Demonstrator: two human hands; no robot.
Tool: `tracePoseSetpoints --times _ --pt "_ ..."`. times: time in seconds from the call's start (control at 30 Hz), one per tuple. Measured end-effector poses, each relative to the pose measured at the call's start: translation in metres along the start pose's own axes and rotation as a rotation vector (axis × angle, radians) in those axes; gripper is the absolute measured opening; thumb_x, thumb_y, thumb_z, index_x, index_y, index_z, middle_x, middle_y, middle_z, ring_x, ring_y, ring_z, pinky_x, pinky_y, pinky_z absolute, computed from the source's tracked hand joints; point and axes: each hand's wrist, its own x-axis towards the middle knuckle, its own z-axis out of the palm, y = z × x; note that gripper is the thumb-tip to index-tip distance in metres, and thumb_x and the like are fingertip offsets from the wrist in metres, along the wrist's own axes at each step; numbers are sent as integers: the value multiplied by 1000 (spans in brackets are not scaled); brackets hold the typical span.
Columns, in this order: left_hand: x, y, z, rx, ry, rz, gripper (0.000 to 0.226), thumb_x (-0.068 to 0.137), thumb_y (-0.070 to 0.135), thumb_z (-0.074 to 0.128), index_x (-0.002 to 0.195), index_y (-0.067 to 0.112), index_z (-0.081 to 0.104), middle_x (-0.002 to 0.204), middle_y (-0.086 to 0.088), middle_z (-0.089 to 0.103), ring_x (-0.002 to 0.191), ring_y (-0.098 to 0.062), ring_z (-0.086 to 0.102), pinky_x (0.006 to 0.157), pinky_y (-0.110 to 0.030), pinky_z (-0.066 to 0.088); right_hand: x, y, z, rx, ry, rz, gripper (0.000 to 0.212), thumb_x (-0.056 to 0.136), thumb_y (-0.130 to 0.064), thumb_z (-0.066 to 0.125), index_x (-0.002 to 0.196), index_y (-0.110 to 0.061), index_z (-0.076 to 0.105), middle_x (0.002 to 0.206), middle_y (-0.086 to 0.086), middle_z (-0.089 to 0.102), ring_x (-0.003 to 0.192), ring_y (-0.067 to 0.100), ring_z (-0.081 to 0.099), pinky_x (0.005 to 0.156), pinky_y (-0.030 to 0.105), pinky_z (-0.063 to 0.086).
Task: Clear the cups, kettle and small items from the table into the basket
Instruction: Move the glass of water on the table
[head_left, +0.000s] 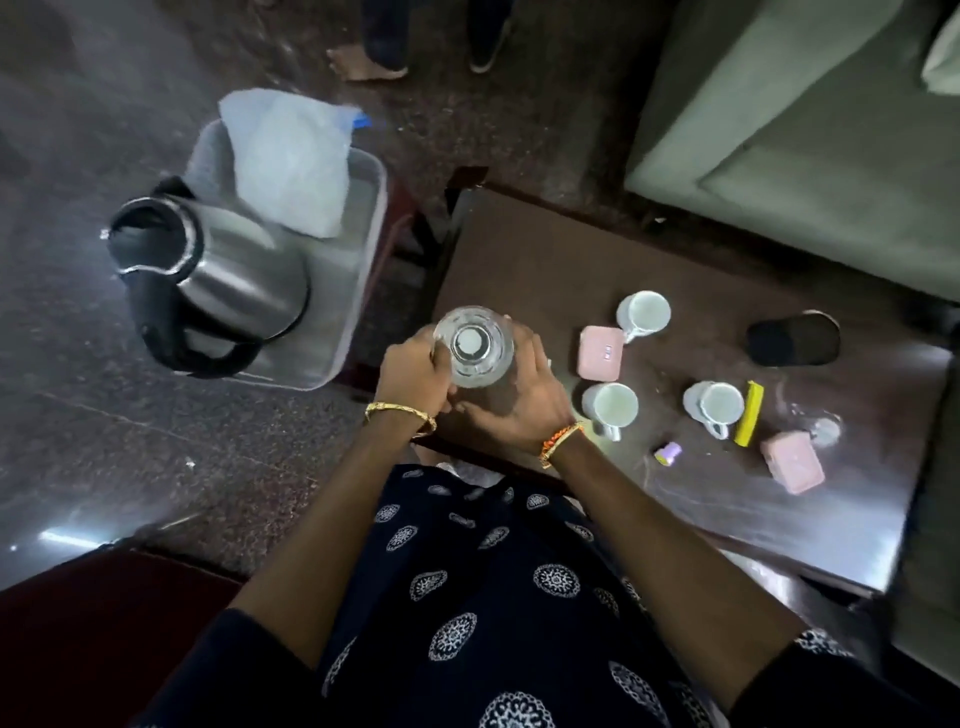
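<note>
Left grip (415, 376): wrapped around the left side of a clear glass bottle (474, 345), fingers curled against the glass; gold bangle on the wrist.
Right grip (519, 395): clasped on the right side of the same bottle, palm against the glass; orange thread band on the wrist.
Bottle: upright, seen from above, white cap in the middle, held between both hands over the near-left corner of the table (519, 260); cannot tell whether the base touches the top.
Basket (358, 249): grey plastic tub, left of the table, apart from it.
Kettle (208, 270): steel with black handle and black lid, already in the basket, leaning toward the left rim.
Plastic bag (291, 161): pale, translucent, lying in the far part of the basket, beside the kettle.
Cups: three white, all upright on the table: far cup (644, 312), near-left cup (610, 406), near-right cup (714, 405).
Pink boxes: one (600, 352) between the far cup and the near-left cup; another (792, 462) near the right end.
Yellow bar (749, 413): just beside the near-right cup.
Small lilac item (667, 453): at the near edge, apart from the cups.
Black round object (792, 338): at the far right of the table.
</note>
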Motion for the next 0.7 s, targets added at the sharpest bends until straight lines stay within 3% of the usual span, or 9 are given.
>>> tracePoseSetpoints --times 0.07,0.17,0.2,0.27,0.33,0.43,0.53,0.7 --pt "2 30 36 -19 -150 -24 24 95 16 39 103 5 59 55 -8 62 24 -4 49 30 -18 41 -20 31 -28 1 51 87 103 63 -47 78 142 -6 24 143 10 37 132 25 40 103 37 43" --pt "6 81 91 61 -300 27 25 93 15 38 100 5 60 54 -5 59 23 -3 47 28 -13 35 -43 71 -65 55 248 241 101 62 -39 84 139 -5 28 136 12 45 122 29 50 93 36 45" --pt "7 99 108 86 -342 51 26 93 16 38 101 5 61 59 -8 62 29 -4 53 31 -15 40 -49 85 -77 57 319 266 98 61 -37 85 137 -4 32 132 14 48 119 31 51 92 38 47" --pt "11 131 141 138 -391 98 29 92 19 40 106 5 61 79 -18 70 59 -20 69 56 -28 56 -57 112 -101 37 415 304 91 59 -36 85 131 -4 39 125 15 51 114 33 51 90 44 48" --pt "15 158 175 145 -421 128 28 91 22 44 102 6 64 84 -20 73 69 -27 67 76 -36 57 -61 140 -124 -2 475 370 86 58 -39 84 125 -4 44 118 15 53 108 34 51 87 46 47" --pt "30 186 216 159 -407 149 24 88 25 51 87 7 68 85 -19 73 84 -31 68 80 -33 53 -57 178 -151 -12 534 490 82 55 -39 85 117 -1 46 108 16 55 101 35 49 82 43 43" --pt "56 207 251 143 -391 137 24 88 24 55 100 12 71 103 -14 72 98 -29 65 87 -30 48 -40 216 -166 21 571 562 79 56 -35 83 118 -7 43 111 15 56 103 35 50 82 40 42" --pt "101 215 299 173 -378 128 20 87 18 57 101 12 71 102 -12 74 93 -28 70 89 -38 54 0 274 -165 127 580 613 79 59 -29 82 123 -9 40 118 13 55 110 33 49 89 42 46"
